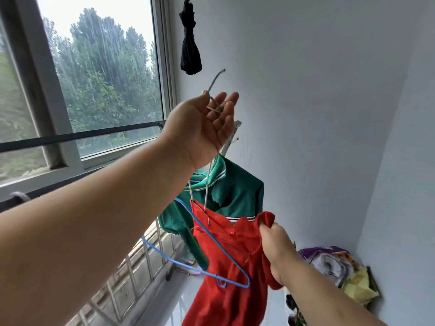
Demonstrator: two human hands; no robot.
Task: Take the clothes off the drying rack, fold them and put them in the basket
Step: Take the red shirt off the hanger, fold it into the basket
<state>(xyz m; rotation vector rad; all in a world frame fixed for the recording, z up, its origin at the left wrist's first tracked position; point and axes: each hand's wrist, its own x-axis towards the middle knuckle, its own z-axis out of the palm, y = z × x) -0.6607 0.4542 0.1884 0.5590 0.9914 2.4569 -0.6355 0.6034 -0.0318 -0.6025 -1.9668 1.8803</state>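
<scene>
The grey hanger [213, 87] is pinched at its hook in the grip of the raised left hand [202, 128]. The red cloth [226, 260] is clenched by the right hand [275, 245], lower right.

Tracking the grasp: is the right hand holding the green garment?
No, the right hand grips the red garment, while the green garment hangs behind it.
</scene>
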